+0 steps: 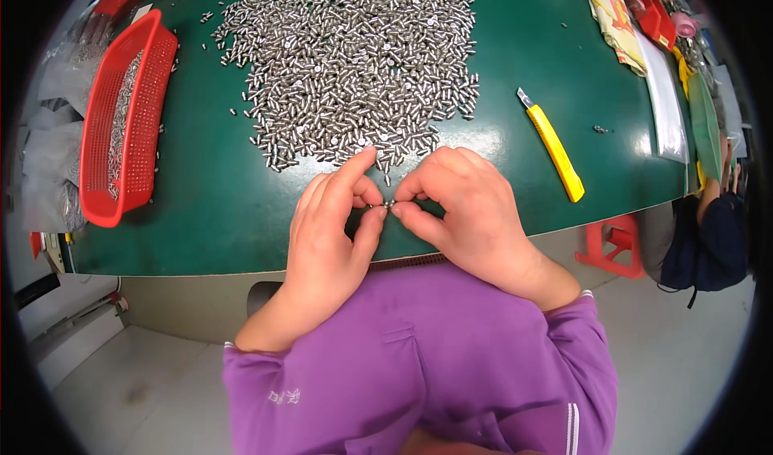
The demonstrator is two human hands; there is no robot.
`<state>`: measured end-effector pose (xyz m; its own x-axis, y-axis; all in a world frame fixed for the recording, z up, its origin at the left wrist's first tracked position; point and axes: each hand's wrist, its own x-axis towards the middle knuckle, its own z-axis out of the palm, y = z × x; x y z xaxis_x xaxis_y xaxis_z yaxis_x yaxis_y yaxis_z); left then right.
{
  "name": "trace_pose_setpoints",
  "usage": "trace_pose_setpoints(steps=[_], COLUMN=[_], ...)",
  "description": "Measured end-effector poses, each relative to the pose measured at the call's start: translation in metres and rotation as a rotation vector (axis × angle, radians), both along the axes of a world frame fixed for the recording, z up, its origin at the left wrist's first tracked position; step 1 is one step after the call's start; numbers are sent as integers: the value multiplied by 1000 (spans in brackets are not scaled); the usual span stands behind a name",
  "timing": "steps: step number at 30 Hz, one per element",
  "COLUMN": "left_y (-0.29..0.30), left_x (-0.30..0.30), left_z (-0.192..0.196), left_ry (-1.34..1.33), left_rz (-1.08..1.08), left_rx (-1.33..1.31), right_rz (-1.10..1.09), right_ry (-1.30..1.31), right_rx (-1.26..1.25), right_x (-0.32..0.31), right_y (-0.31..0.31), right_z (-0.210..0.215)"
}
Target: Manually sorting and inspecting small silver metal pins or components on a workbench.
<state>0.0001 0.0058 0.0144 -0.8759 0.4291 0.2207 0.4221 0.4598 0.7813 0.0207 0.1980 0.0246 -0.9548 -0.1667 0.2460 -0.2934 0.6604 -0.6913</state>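
Observation:
Both of my hands meet close to the near edge of the green table. My left hand (326,225) is closed in a pinch, its index finger raised. Opposite it, my right hand (475,201) pinches with thumb and index finger. Between the fingertips is a tiny silvery metal part (388,205); whether it is one piece or two I cannot tell. Just beyond the fingers spreads a large heap of small metal pin-like parts (362,68). One loose metal pin (387,180) lies between the heap and my fingertips.
A yellow utility knife (555,150), blade out, lies to the right. At the left, a red perforated basket (95,149) holds more metal parts. Plastic bags (55,145) sit beyond it. Cloth (618,32) and bags line the right edge. A red stool (609,246) and another person (708,233) are at right.

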Motion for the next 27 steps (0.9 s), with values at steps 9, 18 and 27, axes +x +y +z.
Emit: trace_pose_setpoints(steps=[9,18,27], left_y=[-1,-2,-5], left_x=[-2,-3,1], left_z=[0,2,0], left_ry=[-1,-29,-53], left_rz=[-30,-28,11], left_rx=[-4,-12,21], right_rz=[27,43,84], right_ry=[5,10,3], right_rx=[21,55,39], right_x=[1,-2,-3], right_y=[0,-2,-4], right_z=[3,5,0])
